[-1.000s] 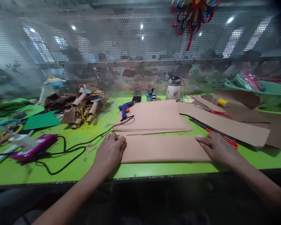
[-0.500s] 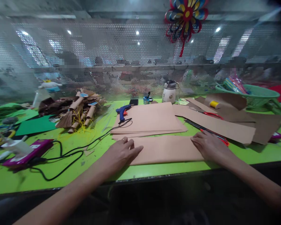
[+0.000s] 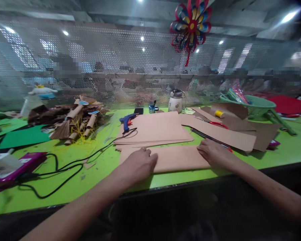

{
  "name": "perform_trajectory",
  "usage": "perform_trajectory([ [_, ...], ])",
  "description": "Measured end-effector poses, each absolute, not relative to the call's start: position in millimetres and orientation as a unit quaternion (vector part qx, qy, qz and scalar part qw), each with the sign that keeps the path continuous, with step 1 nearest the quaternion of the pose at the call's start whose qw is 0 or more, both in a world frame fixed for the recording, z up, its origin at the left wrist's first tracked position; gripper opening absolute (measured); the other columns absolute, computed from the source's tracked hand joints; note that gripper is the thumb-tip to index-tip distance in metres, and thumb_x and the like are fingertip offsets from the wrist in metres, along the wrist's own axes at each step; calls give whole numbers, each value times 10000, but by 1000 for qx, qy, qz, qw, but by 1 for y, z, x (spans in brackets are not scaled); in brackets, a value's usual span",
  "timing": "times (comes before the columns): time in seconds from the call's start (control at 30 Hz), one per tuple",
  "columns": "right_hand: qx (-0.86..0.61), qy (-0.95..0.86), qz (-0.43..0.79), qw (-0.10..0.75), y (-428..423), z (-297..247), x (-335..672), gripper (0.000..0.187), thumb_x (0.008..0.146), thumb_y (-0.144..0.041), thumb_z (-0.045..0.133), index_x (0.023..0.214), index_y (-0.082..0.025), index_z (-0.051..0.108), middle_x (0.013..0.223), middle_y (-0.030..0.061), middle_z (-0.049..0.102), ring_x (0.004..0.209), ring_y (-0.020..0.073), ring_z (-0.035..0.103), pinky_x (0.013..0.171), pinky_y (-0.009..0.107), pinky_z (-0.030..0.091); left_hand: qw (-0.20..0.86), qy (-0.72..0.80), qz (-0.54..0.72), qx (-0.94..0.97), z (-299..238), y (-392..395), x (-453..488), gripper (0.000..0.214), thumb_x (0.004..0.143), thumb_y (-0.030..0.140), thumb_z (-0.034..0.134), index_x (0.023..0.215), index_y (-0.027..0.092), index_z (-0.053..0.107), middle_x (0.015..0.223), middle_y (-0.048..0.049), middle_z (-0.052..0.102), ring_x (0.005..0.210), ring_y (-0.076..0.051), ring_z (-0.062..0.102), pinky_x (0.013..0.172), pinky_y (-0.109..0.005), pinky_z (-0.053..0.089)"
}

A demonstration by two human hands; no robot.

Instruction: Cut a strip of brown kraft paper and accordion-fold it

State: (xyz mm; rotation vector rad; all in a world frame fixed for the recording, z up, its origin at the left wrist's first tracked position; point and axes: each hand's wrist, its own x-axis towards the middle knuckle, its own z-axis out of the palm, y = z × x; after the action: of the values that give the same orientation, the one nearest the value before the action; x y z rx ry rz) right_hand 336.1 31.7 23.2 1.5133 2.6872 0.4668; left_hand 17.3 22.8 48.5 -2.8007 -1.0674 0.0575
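A folded sheet of brown paper (image 3: 179, 158) lies flat near the table's front edge, its fold towards me. On its left part rests my left hand (image 3: 140, 164), fingers bent together and pressed onto the paper. My right hand (image 3: 212, 154) grips the paper's right end between thumb and fingers. Behind the folded sheet is a stack of brown paper (image 3: 155, 129). A blue glue gun (image 3: 126, 121) sits on the stack's left edge, its black cord running left. Red-handled scissors (image 3: 222, 145) lie just beyond my right hand, partly under brown strips.
At left are a purple power strip (image 3: 22, 167), green paper (image 3: 23, 136) and a heap of brown paper rolls (image 3: 77, 120). Brown paper strips (image 3: 223, 134) and a green basket (image 3: 259, 107) lie at right. A bottle (image 3: 175, 101) stands behind, before a perforated screen (image 3: 130, 63).
The view has swung to the right. My left hand has slid right along the folded paper, uncovering more of its left end. My right hand stays at the right end.
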Motion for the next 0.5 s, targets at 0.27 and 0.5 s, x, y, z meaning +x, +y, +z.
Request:
perform_trajectory([
  [0.27, 517, 844, 139, -23, 32, 20, 339, 280, 933, -275, 376, 917, -163, 632, 784, 76, 615, 788, 187, 550, 698, 283, 366, 105, -433, -4, -895, 36, 3, 38, 300, 906, 377, 350, 1070, 227, 551, 819, -128, 539, 822, -275, 512, 664, -399, 444],
  [0.5, 418, 880, 137, -180, 7, 21, 273, 233, 899, -223, 444, 1050, -153, 607, 1116, 133, 601, 1097, 256, 492, 919, 433, 383, 106, -435, -17, -894, 38, 0, 41, 335, 900, 414, 348, 1076, 232, 566, 856, -139, 545, 860, -306, 517, 674, -446, 450],
])
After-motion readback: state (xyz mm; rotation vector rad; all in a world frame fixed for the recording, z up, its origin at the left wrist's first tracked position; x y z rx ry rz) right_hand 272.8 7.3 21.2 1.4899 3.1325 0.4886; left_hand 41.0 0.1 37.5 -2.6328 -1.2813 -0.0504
